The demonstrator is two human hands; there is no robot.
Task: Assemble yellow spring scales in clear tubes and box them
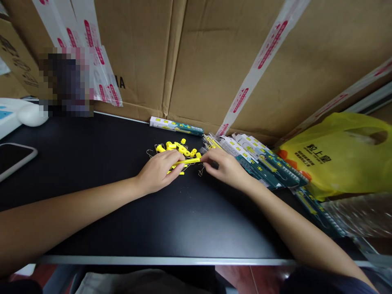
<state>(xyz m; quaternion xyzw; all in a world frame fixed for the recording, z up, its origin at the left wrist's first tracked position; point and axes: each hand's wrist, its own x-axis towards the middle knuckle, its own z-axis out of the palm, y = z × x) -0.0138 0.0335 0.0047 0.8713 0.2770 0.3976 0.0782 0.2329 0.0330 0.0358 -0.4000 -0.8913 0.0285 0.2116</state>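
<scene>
Fingers of the left hand (159, 170) pinch a yellow stick (190, 161) over the black counter (190, 220); fingertips of the right hand (226, 166) meet its end (whether they grip, I cannot tell). Just beyond lie small yellow pieces (181, 149); boxes (263, 161) and a yellow bag (343, 157) sit rightward.

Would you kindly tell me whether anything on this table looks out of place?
Somewhat: yellow pieces lie in a loose jumble, and the teal packages at right overlap askew instead of lining up neatly.

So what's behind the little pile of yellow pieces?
A slim teal-and-white box lies behind the yellow pieces, with taped cardboard standing behind that. The cardboard hides anything beyond it.
</scene>
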